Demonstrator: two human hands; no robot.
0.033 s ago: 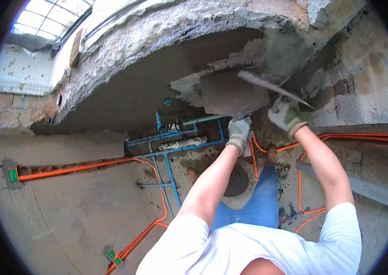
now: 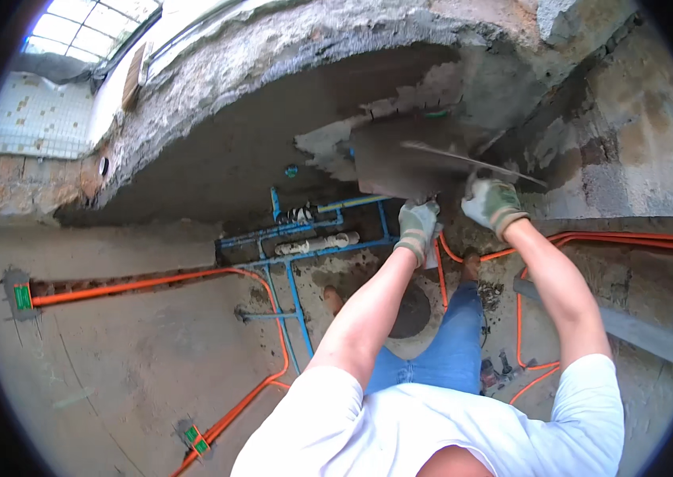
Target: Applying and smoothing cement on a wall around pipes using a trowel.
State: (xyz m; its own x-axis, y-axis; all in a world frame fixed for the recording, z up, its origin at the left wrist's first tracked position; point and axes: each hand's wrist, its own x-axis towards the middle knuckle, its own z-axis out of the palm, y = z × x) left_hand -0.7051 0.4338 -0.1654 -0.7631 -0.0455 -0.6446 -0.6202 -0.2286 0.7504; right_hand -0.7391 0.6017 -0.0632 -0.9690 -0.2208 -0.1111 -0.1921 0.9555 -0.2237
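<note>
My left hand, in a pale glove with green, is closed at the near edge of a square, mortar-grey plasterer's hawk; its handle is hidden. To the right, my gloved right hand is closed on a plastering trowel. The trowel's long thin blade appears edge-on, reaching left across the right part of the hawk, slightly blurred. Whether blade and hawk touch, I cannot tell. Beyond them is the wall, coated with dark grey mortar, with a paler patch left of the hawk.
Blue pipes and a pale pipe lie ahead to the left. Orange conduits cross the floor and walls. At right stands a long grey bar. A dark round patch lies between my feet.
The trowel blade has swung to a flatter angle, its left end lower and farther left. The hawk has shifted slightly, and a green spot on the wall behind it shows more. Both hands keep their grip.
</note>
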